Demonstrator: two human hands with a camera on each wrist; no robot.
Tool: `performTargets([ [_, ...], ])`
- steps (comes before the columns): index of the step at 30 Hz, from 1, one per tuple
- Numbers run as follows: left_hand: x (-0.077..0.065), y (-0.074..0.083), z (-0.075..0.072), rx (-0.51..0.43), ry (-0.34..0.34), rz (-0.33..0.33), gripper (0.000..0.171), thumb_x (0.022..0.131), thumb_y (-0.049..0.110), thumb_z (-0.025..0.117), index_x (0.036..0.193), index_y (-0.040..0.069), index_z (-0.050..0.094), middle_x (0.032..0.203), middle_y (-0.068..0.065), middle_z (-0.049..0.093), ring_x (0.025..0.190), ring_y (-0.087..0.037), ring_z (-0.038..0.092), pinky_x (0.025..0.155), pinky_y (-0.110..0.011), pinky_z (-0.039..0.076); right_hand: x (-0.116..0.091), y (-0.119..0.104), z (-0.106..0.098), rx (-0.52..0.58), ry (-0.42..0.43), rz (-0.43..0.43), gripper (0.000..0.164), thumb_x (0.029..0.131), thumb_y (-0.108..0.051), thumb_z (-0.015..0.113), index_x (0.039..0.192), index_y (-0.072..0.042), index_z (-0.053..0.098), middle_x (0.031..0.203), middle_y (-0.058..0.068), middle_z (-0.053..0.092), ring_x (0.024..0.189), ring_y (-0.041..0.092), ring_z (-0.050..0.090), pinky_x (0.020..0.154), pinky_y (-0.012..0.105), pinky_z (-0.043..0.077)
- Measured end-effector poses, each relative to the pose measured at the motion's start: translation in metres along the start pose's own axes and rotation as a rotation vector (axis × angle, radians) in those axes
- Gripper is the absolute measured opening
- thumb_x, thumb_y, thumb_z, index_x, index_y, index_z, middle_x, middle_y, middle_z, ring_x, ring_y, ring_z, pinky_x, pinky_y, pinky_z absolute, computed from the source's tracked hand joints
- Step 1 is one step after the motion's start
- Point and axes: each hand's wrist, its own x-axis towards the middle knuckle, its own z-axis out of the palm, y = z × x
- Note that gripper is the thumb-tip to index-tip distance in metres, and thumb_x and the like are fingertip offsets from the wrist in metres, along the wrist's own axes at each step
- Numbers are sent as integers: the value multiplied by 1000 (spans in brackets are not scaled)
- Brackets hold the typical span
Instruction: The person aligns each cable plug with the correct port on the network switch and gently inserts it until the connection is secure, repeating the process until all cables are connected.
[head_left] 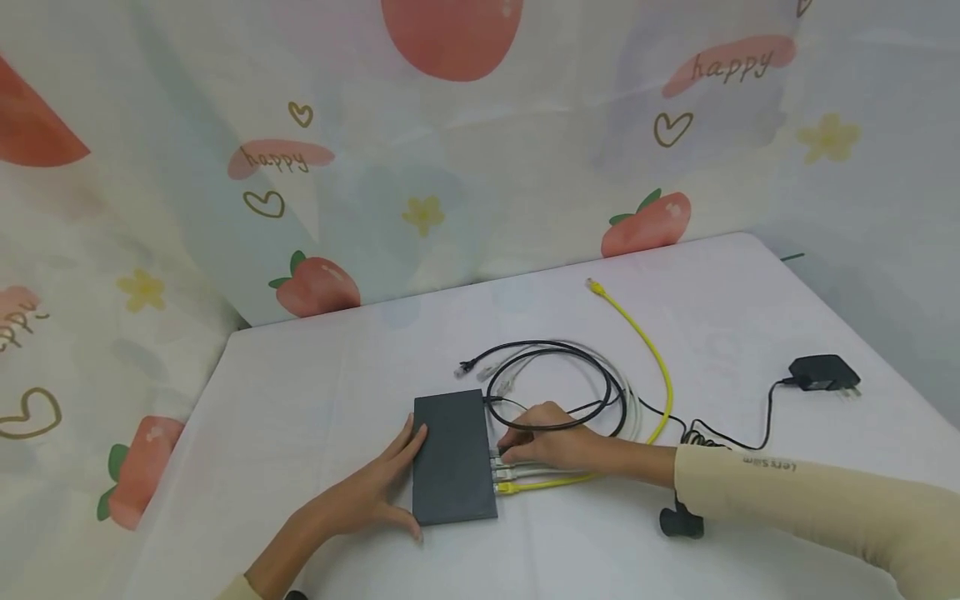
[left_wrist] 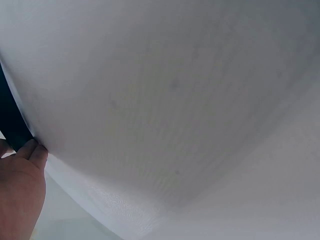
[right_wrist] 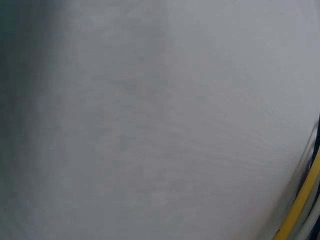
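A flat dark-grey box, which looks like a network switch, lies on the table. My left hand steadies its left side, fingers against the edge and thumb by the near corner; in the left wrist view, the fingertips of that hand touch the box's dark edge. On the box's right side, my right hand pinches the end of a black network cable close to the ports. The pinched plug is mostly hidden by the fingers. Below the hand, white cables and a yellow network cable sit plugged in.
The black cable's coil passes over my right hand, with its loose plug behind the box. The yellow cable's free end points to the back. A black power adapter lies at right, its cord bundled near my forearm.
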Motion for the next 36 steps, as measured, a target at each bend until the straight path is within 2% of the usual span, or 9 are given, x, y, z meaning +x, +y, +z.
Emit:
performTargets([
  [6,0,0,1,-6,1,5,124,63,47,81,152,18,-1,155,-8,-17,139,-23,-3,107,-47,24,-4,1,3,-55,75,-48,9,78,-14,78,85,-11,73,78,-11,64,74,2,62,63,20,50],
  [13,0,1,0,7,6,9,125,63,47,81,152,17,-1,155,-9,-16,140,-24,-2,107,-46,24,-4,7,4,18,68,-57,6,80,-11,76,85,-11,73,81,-10,69,76,3,64,67,22,52],
  [23,1,0,-1,14,15,-13,126,61,48,82,152,18,0,155,-8,-15,140,-24,-1,107,-45,23,2,7,2,71,22,39,7,85,-21,72,91,-17,73,84,-14,69,81,6,62,71,24,49],
  [27,1,-1,1,17,16,-8,126,60,48,81,152,17,1,155,-8,-14,140,-25,1,107,-45,24,3,5,5,185,2,98,6,84,-17,72,89,-13,73,83,-8,70,80,10,63,72,24,50],
  [31,3,-2,3,64,35,13,126,58,52,79,152,13,5,155,-12,-10,139,-30,7,104,-47,29,5,3,6,274,-9,147,4,83,-11,72,85,-8,72,81,-1,70,76,12,63,70,25,51],
  [36,5,-3,5,78,56,23,126,56,53,79,152,9,9,155,-15,-6,138,-34,11,103,-48,30,6,1,6,242,-12,168,5,83,-10,72,84,-6,71,77,-2,69,70,10,61,66,23,50],
])
